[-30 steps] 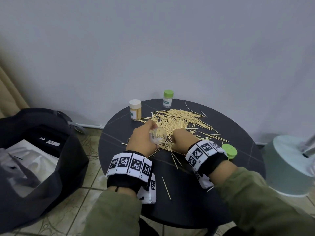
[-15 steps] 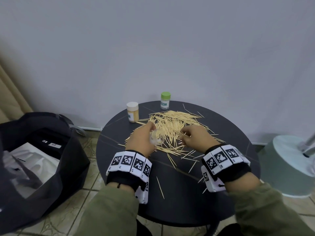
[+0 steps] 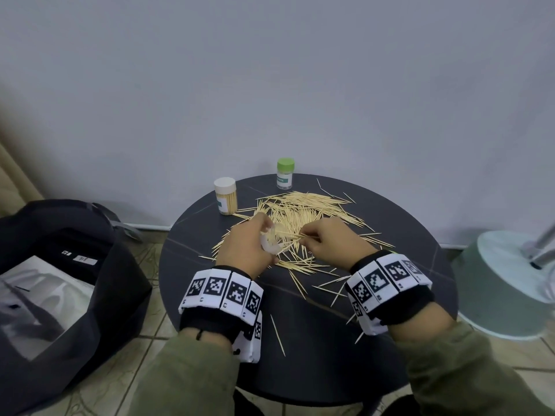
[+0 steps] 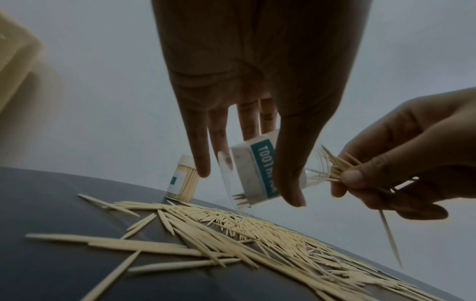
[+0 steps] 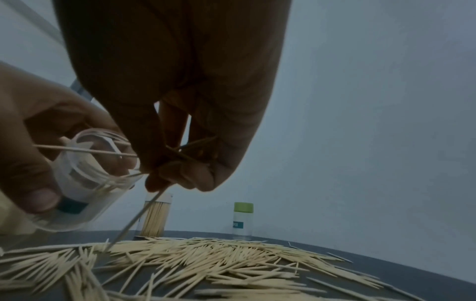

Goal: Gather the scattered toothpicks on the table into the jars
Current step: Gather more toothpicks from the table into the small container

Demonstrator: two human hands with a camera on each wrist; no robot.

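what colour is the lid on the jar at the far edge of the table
Green: the far jar has a bright green lid, clearest in the head view.

Both hands raised close together, left hand (image 3: pixel 244 249) and right hand (image 3: pixel 332 243) fingers curled.

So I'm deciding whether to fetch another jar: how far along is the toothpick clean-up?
Done: the white-capped jar stands packed and closed. The green-capped jar is closed too, contents unclear. In hand: the left hand tilts an open clear jar while the right hand feeds a bunch into its mouth; few are inside yet. Left: most of the pile and strays near the table edge.
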